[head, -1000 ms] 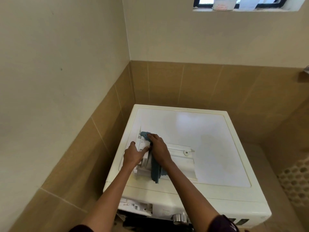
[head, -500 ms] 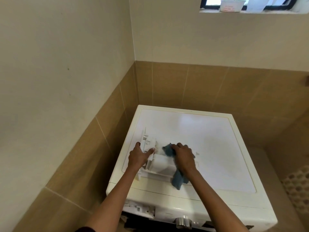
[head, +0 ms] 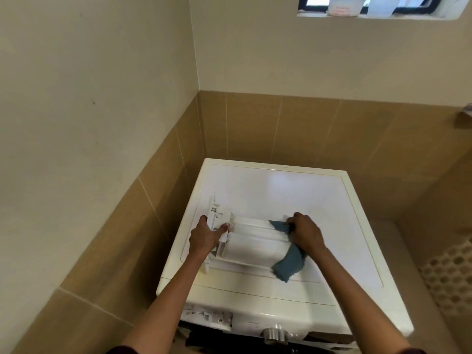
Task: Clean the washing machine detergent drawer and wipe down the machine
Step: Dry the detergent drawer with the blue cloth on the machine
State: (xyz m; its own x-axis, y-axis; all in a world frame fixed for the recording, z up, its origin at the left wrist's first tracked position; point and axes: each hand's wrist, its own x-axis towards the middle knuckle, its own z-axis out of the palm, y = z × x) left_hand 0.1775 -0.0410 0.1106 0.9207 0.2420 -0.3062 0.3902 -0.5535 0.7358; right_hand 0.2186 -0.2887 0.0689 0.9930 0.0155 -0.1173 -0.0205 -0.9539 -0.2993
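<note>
The white detergent drawer [head: 251, 242] lies on its side on top of the white washing machine [head: 293, 190], its front panel to the left. My left hand [head: 205, 237] grips that front panel end, thumb on the inner side. My right hand [head: 305, 233] holds a blue-grey cloth [head: 288, 267] bunched against the drawer's right end; the loose end of the cloth hangs toward me over the drawer's edge.
The empty drawer slot [head: 208, 315] and a silver dial [head: 273, 334] show on the machine's front. Tiled walls close in at the left and behind. A window ledge [head: 383, 15] high up holds a white tub [head: 344, 6]. Floor lies to the right.
My right hand has slid the cloth along the drawer from its left end to its right end. My left hand has kept its hold on the front panel.
</note>
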